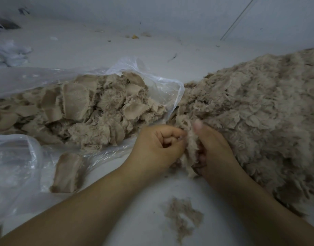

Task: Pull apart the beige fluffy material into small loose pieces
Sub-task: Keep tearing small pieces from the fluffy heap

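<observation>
Gripping one beige fluffy piece [190,150] between them, our left hand [158,148] and our right hand [213,150] meet close together above the pale floor [135,201]. On the left hand the fingers [170,137] are curled tight into the palm, and their tips pinch the left edge of the piece. On the right hand the thumb [198,126] stands up against the top of the piece, while the other fingers curl under it, so we cannot see them fully. Just beyond the right fingers, and touching the held piece, lies the big heap of fluffy material [255,110]. Beyond the left fingers, a clear plastic bag [163,86] lies open with many torn pieces [85,110] inside. One flat piece [67,173] lies on the plastic, well left of the left fingers. Near our wrists, below both hands, a small loose tuft [182,215] rests on the floor.
</observation>
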